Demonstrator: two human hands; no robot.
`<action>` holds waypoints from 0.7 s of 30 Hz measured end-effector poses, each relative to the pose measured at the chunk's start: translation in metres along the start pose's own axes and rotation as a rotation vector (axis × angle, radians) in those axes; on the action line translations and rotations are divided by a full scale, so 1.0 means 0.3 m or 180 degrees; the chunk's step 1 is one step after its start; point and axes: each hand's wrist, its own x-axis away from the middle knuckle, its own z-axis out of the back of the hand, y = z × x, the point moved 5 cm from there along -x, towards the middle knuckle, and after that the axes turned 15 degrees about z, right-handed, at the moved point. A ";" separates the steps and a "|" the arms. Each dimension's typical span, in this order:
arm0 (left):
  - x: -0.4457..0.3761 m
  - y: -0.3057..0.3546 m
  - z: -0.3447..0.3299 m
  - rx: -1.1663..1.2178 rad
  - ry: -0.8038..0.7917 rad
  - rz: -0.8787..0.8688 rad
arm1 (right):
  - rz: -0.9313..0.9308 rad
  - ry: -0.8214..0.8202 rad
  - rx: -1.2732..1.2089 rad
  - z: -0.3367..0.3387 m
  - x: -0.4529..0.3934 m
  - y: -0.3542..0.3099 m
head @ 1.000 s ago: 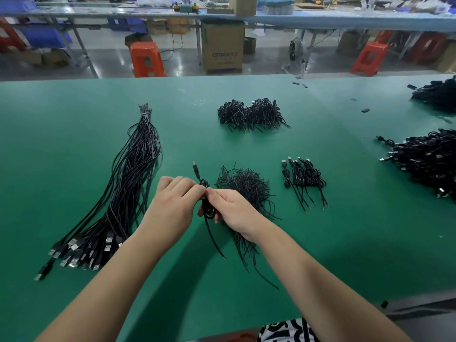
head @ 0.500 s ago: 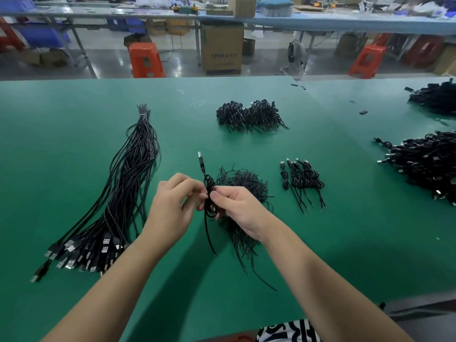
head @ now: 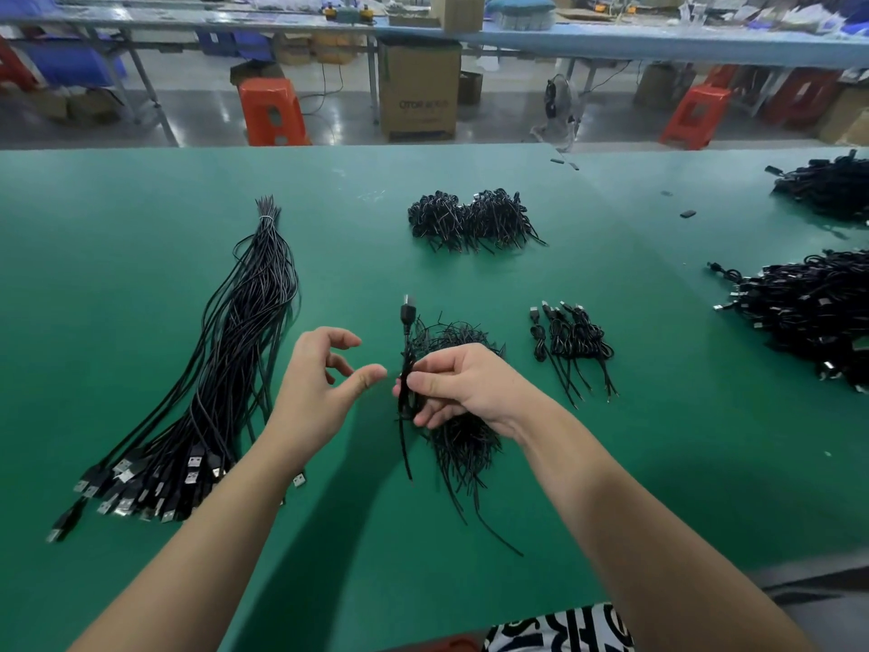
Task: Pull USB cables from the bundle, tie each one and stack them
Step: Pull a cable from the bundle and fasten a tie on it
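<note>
Cardboard box (head: 420,89) — "OTOR" (rest blurred).

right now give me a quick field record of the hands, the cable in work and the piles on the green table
left hand: open, off the cable, holds nothing
right hand: grips the coiled black USB cable, plug end up
long black cable bundle: on the green table, left of the hands
row of tied black cables: right of the hands
loose black twist ties: under the right hand

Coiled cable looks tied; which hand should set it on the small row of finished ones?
Right, probably. The right hand already grips the coiled cable, and the finished row lies on its side. The left hand holds nothing.
</note>
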 end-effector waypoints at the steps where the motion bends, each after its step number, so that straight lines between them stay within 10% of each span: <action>1: -0.019 -0.031 -0.006 -0.0159 0.0075 0.0080 | -0.0091 0.0122 0.0036 0.026 0.000 -0.009; 8: -0.113 -0.335 -0.015 -0.2606 0.0457 0.0473 | -0.0845 0.1021 0.1676 0.386 -0.002 -0.061; 21: -0.110 -0.406 -0.014 -0.2573 0.0617 0.0512 | -0.2562 0.1558 0.2562 0.840 -0.110 0.078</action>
